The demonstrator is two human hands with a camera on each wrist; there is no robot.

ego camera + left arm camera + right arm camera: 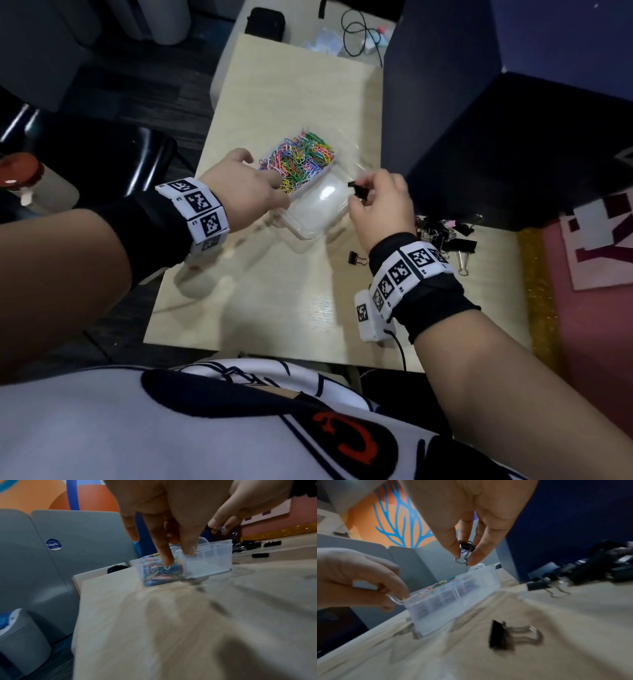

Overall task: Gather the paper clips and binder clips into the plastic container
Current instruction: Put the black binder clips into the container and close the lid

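Paper clips (pixel 301 157) already fill the far compartment of the plastic container (pixel 313 209), near compartment bare. My left hand (pixel 246 188) pinches the container's rim at 9 o'clock. My right hand (pixel 380 202) pinches one small binder clip (pixel 358 191) over its 3 o'clock edge. Binder clip pile (pixel 445 236) at 4 o'clock plus a stray clip (pixel 356 257) still to gather

Head view looks down; both wrist views — low, close — share the plastic container (pixel 310 205).

Left hand (pixel 245 186) curls its fingers over the clear plastic container's (pixel 315 209) edge; right hand (pixel 380 202) pinches a small black binder clip (pixel 358 190) above it
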